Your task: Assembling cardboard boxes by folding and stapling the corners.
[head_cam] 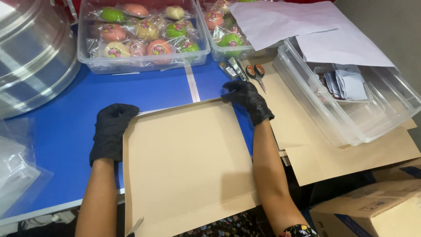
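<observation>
Two black-gloved hands hold one flat brown cardboard sheet by its far corners on the blue table. Well to the left of the left fingers stands a big clear domed cover, with loose clear plastic wrap lower down. The left hand grips the sheet's far left corner, fingers curled over the edge, seemingly to keep that side pinned square. Beyond those fingers sits a clear tub of wrapped round sweets in pink, green and cream, near but apart from them. The sheet spreads between the two hands and runs back toward the person, its near edge hanging off the table. The right hand clasps the far right corner, fingertips bent down on the raised edge, so the fold there appears held up by both grips. Just past the right fingers lie orange-handled scissors and a small metal tool, close for reaching. Right of them, more flat cardboard lies under an empty-looking clear bin holding folded papers, with white paper sheets draped above. A closed carton sits lowest right.
</observation>
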